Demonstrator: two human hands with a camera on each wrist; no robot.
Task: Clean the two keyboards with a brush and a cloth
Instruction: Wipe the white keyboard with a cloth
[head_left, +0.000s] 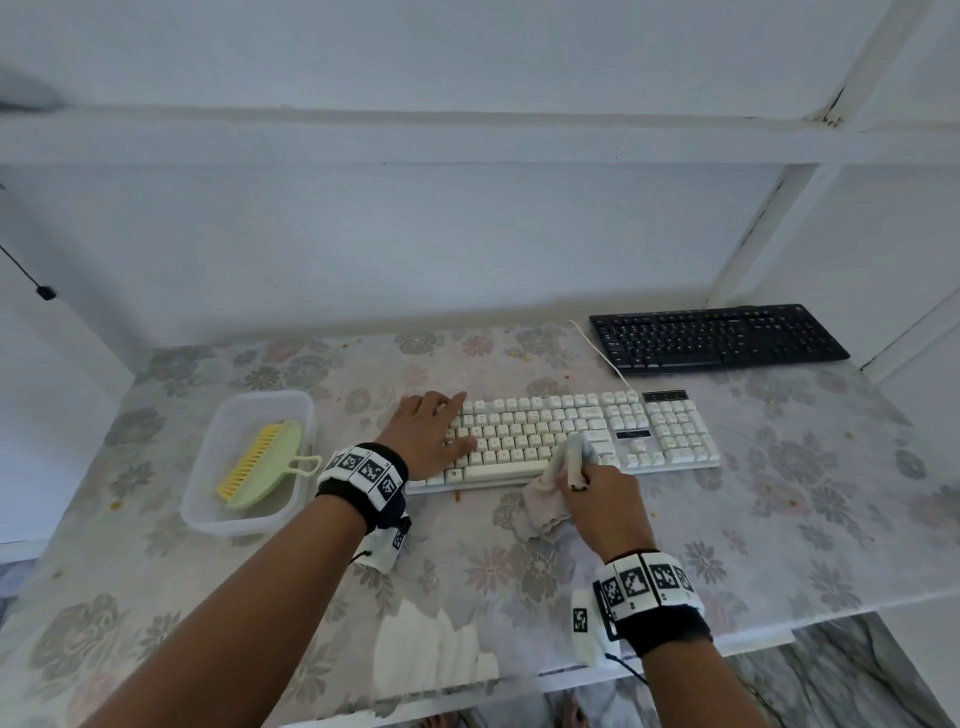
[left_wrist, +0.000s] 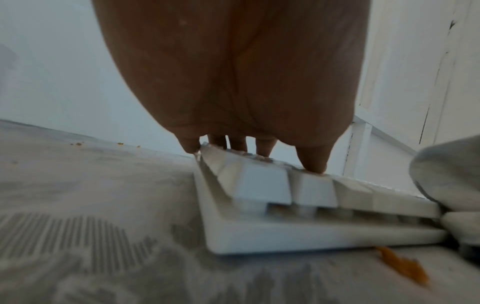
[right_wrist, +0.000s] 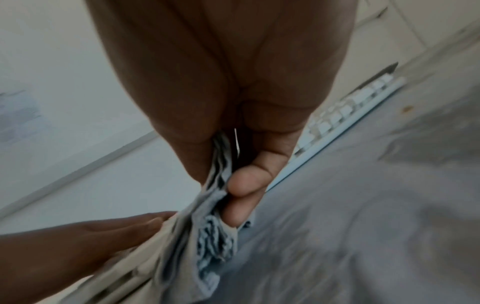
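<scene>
Cloth, lower centre of the head view, is bunched in the right hand, whose fingers and thumb curl round it and press one wad onto the lower key rows of the white keyboard while the loose end trails onto the flowered table cover. It looks soft and limp, so it should be gathered into a firm pad to wipe with, not held by a corner. The left hand, just left of it, lies flat with straight fingers on the keys at the board's left end, pinning it. The board looks light and stiff and may slide, so a steadying palm suits it; its raised caps could snag fabric. An orange crumb lies on the cover by the front edge. At centre left the green brush lies in a clear tub; its looped handle is the natural hold. Farthest, in the upper right of the tabletop, the black keyboard lies well apart from both hands. Key legends and any branding are too small to read; the wrist bands carry only black-and-white marker patterns.
</scene>
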